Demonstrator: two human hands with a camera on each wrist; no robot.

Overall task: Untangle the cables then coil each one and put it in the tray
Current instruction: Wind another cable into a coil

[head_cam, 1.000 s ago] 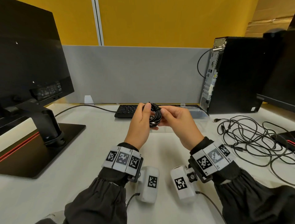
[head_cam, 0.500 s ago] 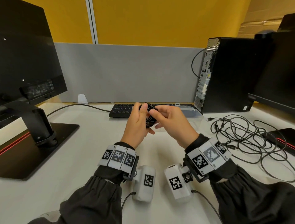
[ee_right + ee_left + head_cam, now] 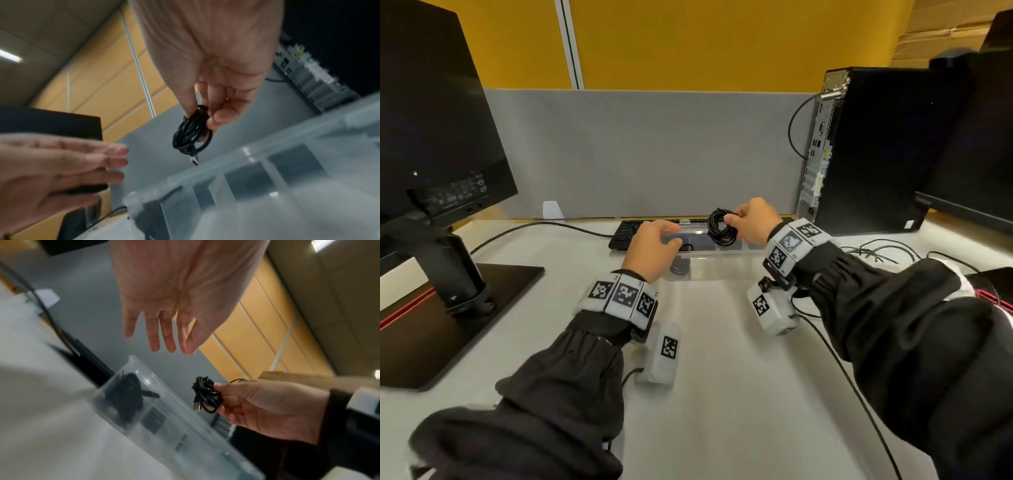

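Note:
My right hand point(image 3: 751, 221) pinches a small black coiled cable point(image 3: 720, 228) and holds it above the clear plastic tray point(image 3: 719, 263). The coil point(image 3: 191, 132) hangs from my thumb and fingers with a USB plug point(image 3: 194, 160) dangling below it. My left hand point(image 3: 654, 245) hovers over the tray's left end, fingers straight and empty point(image 3: 162, 331). Another black coiled cable point(image 3: 128, 395) lies in the tray's left compartment point(image 3: 681, 265). A tangle of loose black cables point(image 3: 876, 251) lies on the desk to the right, partly hidden by my right arm.
A keyboard point(image 3: 628, 233) sits just behind the tray. A monitor on a stand point(image 3: 448, 267) fills the left side. A black computer tower point(image 3: 869, 150) and a second monitor point(image 3: 976, 137) stand at the right. A grey partition point(image 3: 647, 150) closes the desk's back.
Both hands held the coil together near me. Now my left hand has let go and opened, and my right hand has carried the coil forward over the tray.

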